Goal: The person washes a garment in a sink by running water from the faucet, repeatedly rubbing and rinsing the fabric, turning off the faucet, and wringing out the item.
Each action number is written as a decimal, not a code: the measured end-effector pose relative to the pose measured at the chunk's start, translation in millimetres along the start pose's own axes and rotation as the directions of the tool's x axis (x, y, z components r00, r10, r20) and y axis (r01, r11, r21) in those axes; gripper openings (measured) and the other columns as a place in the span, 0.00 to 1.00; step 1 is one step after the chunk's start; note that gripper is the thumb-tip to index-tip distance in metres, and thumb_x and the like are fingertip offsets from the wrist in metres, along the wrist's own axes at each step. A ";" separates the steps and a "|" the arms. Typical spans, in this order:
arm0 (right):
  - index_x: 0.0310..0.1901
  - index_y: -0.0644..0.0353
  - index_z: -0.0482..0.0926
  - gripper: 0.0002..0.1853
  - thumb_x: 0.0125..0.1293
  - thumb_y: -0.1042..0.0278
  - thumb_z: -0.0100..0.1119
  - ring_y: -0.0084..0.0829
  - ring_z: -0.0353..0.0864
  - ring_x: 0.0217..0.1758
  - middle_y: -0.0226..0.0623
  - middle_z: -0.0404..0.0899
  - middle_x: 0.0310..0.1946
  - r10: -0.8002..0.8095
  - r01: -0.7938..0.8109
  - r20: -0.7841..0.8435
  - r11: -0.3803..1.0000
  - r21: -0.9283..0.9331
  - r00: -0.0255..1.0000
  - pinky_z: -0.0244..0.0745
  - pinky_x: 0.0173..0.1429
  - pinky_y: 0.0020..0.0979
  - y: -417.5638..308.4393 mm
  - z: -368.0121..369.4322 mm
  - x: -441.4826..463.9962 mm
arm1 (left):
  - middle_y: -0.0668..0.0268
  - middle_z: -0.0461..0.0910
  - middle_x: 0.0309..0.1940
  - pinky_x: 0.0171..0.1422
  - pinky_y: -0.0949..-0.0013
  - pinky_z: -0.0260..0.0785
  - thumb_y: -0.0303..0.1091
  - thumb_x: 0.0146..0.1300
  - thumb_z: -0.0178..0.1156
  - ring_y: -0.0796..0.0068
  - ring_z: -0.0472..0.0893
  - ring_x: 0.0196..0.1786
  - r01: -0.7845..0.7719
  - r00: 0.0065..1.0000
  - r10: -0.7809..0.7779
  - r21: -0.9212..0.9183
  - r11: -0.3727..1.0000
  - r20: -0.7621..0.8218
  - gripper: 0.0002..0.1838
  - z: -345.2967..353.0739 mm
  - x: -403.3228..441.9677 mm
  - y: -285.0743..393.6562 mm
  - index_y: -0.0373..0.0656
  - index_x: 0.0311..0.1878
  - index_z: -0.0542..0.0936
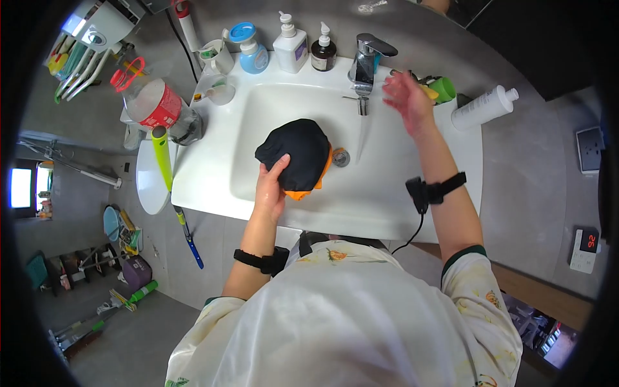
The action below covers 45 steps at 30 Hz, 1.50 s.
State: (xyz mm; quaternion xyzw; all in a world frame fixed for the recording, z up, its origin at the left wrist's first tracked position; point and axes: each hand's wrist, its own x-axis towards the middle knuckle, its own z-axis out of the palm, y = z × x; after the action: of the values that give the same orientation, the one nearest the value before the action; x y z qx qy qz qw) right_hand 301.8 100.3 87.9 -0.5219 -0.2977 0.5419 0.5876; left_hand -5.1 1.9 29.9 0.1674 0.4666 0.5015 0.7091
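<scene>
My left hand (272, 187) is closed on a bundle of black cloth (296, 151) with orange fabric (298, 194) showing along its lower and right edges. The bundle is held over the left half of the white sink (400, 193), left of the drain (340, 157). My right hand (407, 100) is raised over the sink's back right corner, just right of the faucet (365, 68). Its fingers are apart and slightly blurred, with nothing visible in them. A thin streak, perhaps water, runs below the spout. Behind that hand is a green cup (443, 89).
Along the back rim stand a blue foam bottle (253, 55), a white pump bottle (291, 45) and a brown pump bottle (324, 50). A white bottle (483, 108) is at the right. On the left are a large plastic bottle (158, 106) and a green-handled tool (162, 158).
</scene>
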 end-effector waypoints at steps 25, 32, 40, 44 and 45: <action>0.44 0.55 0.77 0.19 0.56 0.54 0.69 0.32 0.78 0.39 0.35 0.78 0.37 -0.100 0.472 0.573 0.690 -0.549 0.813 0.72 0.44 0.34 104.8 41.6 -149.8 | 0.59 0.75 0.59 0.67 0.56 0.67 0.45 0.74 0.39 0.57 0.75 0.61 0.179 0.960 -0.033 -0.517 0.837 0.279 0.20 1.3 7.3 0.3 0.47 0.61 0.68; 0.58 0.63 0.71 0.18 0.68 0.71 0.57 0.23 0.78 0.49 0.34 0.78 0.51 0.147 -0.090 0.258 0.972 -0.219 0.955 0.74 0.50 0.25 98.8 56.6 -112.9 | 0.63 0.71 0.62 0.67 0.60 0.66 0.34 0.71 0.45 0.64 0.72 0.61 -0.020 0.924 0.173 -0.411 0.912 0.340 0.07 2.0 15.7 6.7 0.47 0.46 0.72; 0.60 0.62 0.67 0.21 0.66 0.82 0.55 0.26 0.72 0.61 0.34 0.73 0.57 -0.458 0.458 0.014 0.887 -0.066 0.889 0.66 0.66 0.29 12.8 7.6 -97.3 | 0.64 0.71 0.57 0.59 0.67 0.72 0.11 0.55 0.55 0.71 0.76 0.52 -0.483 0.864 0.499 0.178 0.857 -0.059 0.15 -76.0 50.7 29.8 0.46 0.35 0.69; 0.60 0.61 0.65 0.21 0.67 0.82 0.52 0.27 0.69 0.63 0.35 0.71 0.58 -0.474 0.471 0.065 0.881 0.046 0.878 0.62 0.69 0.30 -4.5 10.3 -95.6 | 0.63 0.75 0.52 0.58 0.68 0.71 0.13 0.53 0.56 0.69 0.76 0.52 -0.482 0.863 0.474 0.565 0.670 0.175 0.13 -80.4 49.4 27.9 0.40 0.39 0.73; 0.59 0.61 0.66 0.20 0.66 0.82 0.52 0.27 0.69 0.63 0.35 0.71 0.58 -0.423 0.405 0.147 0.904 0.135 0.894 0.62 0.69 0.29 -6.2 11.1 -96.4 | 0.62 0.76 0.51 0.60 0.67 0.70 0.14 0.52 0.57 0.68 0.76 0.53 -0.317 0.948 0.168 0.830 0.459 0.269 0.14 -61.8 31.0 45.3 0.39 0.41 0.74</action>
State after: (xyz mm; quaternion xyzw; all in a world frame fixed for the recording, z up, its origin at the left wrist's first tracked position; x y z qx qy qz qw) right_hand 270.9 13.0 117.6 -0.3671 -0.4241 0.4620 0.6870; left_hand -79.6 34.5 15.1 0.6010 0.5713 0.2818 0.4827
